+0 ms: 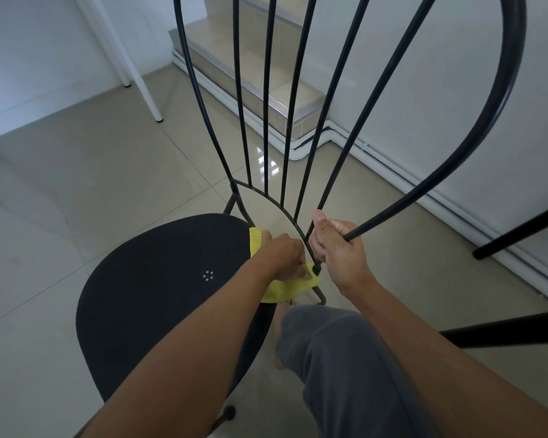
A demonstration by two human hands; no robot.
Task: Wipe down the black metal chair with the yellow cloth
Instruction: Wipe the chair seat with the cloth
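The black metal chair point(159, 298) fills the view, its round seat at lower left and its fan of thin back bars rising to the top. My left hand point(283, 256) presses the yellow cloth point(285, 289) against the base of the backrest, where the bars meet the rear edge of the seat. Part of the cloth sticks out above my knuckles and part hangs below my palm. My right hand point(336, 245) is closed around the outer frame bar of the backrest, just right of the cloth.
Beige floor tiles lie all around. A tiled step point(253, 77) with white trunking stands behind the chair. White table legs point(146, 90) are at upper left. Black bars of other furniture point(516, 235) jut in from the right. My grey-trousered leg point(345, 358) is below the chair back.
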